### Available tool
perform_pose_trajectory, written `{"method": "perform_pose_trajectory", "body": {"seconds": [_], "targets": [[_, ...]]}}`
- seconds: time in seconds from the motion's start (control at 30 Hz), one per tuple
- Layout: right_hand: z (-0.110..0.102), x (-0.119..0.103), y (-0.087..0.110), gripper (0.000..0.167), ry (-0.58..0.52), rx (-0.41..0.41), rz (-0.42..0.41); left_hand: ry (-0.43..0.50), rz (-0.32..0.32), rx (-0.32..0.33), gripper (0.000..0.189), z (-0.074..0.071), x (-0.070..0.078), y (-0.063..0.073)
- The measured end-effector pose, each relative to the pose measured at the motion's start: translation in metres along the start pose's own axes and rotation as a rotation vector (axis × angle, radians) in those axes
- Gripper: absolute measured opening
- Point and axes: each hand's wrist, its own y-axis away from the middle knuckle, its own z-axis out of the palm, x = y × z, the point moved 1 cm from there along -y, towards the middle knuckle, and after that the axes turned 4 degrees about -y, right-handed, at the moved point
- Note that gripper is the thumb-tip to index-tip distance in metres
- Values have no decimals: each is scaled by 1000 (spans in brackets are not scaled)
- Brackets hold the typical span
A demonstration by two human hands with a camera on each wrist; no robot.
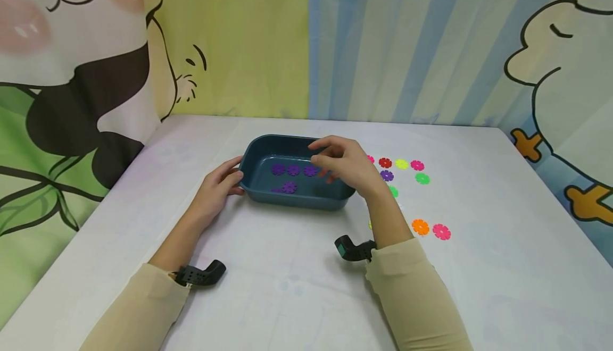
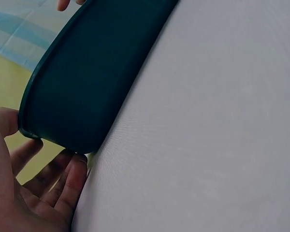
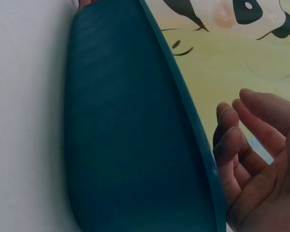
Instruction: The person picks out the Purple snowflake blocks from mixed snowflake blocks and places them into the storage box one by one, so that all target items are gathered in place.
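Note:
A dark teal plastic tray (image 1: 301, 202) stands on the white table, with several purple flower-shaped discs (image 1: 293, 170) lying on its floor. At its left end my left hand (image 1: 216, 190) holds the rim and wall; in the left wrist view the thumb meets the rim and the bent fingertips (image 2: 77, 166) touch the end wall. Over the tray's right part hovers my right hand (image 1: 347, 165), its fingers loosely bent. The right wrist view shows the thumb (image 3: 266, 104) apart from the other fingers, with nothing seen between them. The right hand hides part of the tray's right side.
Right of the tray lie several loose flower discs, among them a red one (image 1: 385, 163), a purple one (image 1: 386, 175), a green one (image 1: 422, 178), an orange one (image 1: 420, 227) and a pink one (image 1: 441, 232). My right forearm hides some. A printed cloth (image 1: 239, 48) hangs behind the table.

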Motion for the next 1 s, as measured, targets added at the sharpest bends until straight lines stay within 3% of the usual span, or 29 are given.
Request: {"method": "perform_pose_trajectory", "body": {"seconds": [1.0], "targets": [[-61, -4, 23, 41, -62, 302, 61, 6, 1, -7, 54, -1, 0, 0]]}}
